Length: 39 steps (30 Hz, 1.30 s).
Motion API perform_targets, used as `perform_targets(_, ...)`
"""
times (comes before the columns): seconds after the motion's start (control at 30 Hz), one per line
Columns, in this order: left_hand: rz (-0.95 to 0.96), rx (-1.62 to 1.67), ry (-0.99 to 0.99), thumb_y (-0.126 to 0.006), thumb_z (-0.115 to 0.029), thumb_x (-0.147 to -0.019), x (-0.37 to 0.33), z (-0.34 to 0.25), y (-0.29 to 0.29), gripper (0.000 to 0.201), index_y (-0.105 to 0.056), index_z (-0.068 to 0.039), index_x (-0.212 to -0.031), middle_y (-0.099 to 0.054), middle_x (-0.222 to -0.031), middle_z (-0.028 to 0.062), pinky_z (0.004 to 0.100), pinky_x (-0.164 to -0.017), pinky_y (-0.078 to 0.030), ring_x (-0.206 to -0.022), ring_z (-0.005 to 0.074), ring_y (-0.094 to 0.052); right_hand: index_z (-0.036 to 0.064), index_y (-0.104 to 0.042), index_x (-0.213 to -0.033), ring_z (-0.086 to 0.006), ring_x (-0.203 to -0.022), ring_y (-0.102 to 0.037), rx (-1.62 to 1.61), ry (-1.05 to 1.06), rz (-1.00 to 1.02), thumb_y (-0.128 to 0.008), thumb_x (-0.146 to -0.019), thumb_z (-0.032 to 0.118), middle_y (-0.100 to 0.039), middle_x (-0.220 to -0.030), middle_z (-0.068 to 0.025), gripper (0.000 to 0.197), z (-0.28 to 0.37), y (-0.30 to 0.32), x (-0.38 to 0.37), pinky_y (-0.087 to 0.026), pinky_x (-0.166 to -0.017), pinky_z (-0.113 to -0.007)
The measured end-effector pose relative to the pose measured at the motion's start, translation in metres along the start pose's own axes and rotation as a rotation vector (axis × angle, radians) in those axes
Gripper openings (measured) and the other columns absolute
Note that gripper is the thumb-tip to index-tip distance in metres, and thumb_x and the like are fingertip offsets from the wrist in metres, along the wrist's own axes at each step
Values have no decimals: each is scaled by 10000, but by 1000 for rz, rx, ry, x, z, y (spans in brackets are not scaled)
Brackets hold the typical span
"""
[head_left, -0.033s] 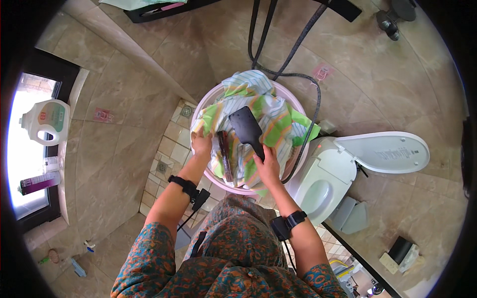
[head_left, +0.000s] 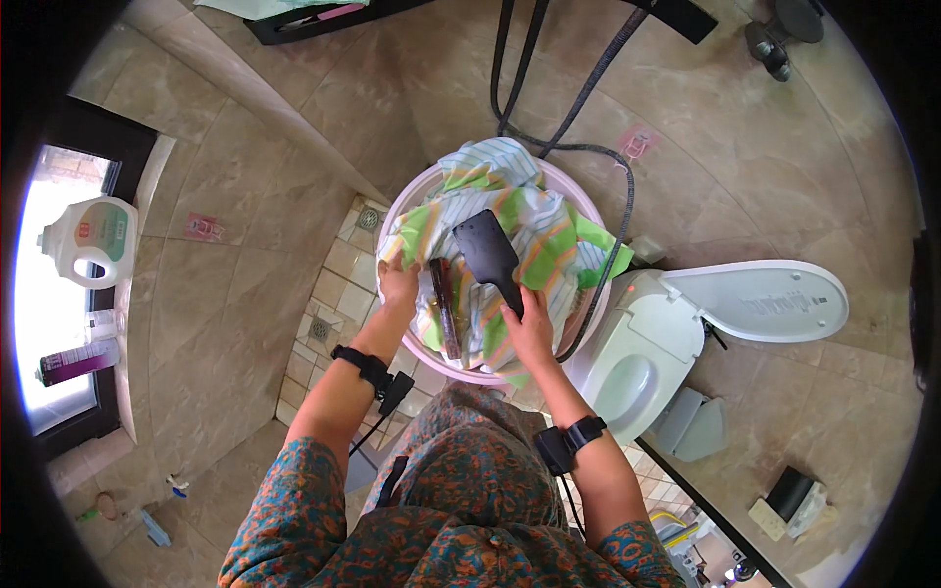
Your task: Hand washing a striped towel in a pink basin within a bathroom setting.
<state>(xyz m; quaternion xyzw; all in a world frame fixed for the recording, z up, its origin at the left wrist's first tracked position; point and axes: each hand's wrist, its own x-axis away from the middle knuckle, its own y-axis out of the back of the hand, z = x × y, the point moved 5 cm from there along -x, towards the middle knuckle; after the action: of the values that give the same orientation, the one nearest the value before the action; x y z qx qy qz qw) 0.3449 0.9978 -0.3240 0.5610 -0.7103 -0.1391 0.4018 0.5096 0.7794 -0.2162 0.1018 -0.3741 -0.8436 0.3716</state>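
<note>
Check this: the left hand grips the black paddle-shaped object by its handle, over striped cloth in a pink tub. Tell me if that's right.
Wrong hand: the head view shows the right hand gripping the black paddle-shaped object by its handle, over striped cloth in a pink tub.

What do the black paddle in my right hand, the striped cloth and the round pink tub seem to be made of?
Black paddle: probably plastic, satin finish; its smooth, evenly dark face shows faint sheen. Striped cloth: fabric, perhaps cotton, matte; it drapes in soft folds. Pink tub: likely plastic, slightly glossy, judging by its smooth, evenly coloured rim.
</note>
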Motion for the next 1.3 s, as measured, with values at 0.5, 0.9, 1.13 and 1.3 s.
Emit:
perform_targets(0.5,519,-574,-37,-710,-456,-658,64,24,-31,523,-681,-71,-1011,-661,-956,228,412,-802,-517,-861,358,-653,72,-480,-1238,-377,-943,-564,-51,-14,-28,-643,-826,218,-499,-1083,-153,466,4,6,-3,-482,-743,-448)
perform_targets(0.9,127,-421,-394,-530,-169,-859,64,-46,41,688,-193,-217,-1457,-614,-1000,245,497,-686,-507,-807,405,-633,94,-479,-1240,-371,-962,-559,-78,-32,-22,-650,-819,203,-489,-1094,-147,467,0,14,-3,-476,-751,-444)
perform_targets(1.13,263,-610,-481,-408,-48,-863,28,-21,24,738,-122,-345,-1475,-639,-921,228,477,-640,-522,-742,383,-646,98,-475,-1248,-376,-952,-559,-111,-62,-5,-655,-817,187,-485,-1097,-154,475,-3,8,-8,-475,-754,-444)
perform_targets(1.3,561,-408,-93,-409,-66,-878,19,-24,-13,728,-113,-359,-1476,-655,-902,219,440,-565,-524,-643,328,-651,90,-475,-1254,-364,-948,-565,-95,-74,-52,-652,-821,173,-486,-1096,-153,475,-21,11,-10,-476,-754,-437)
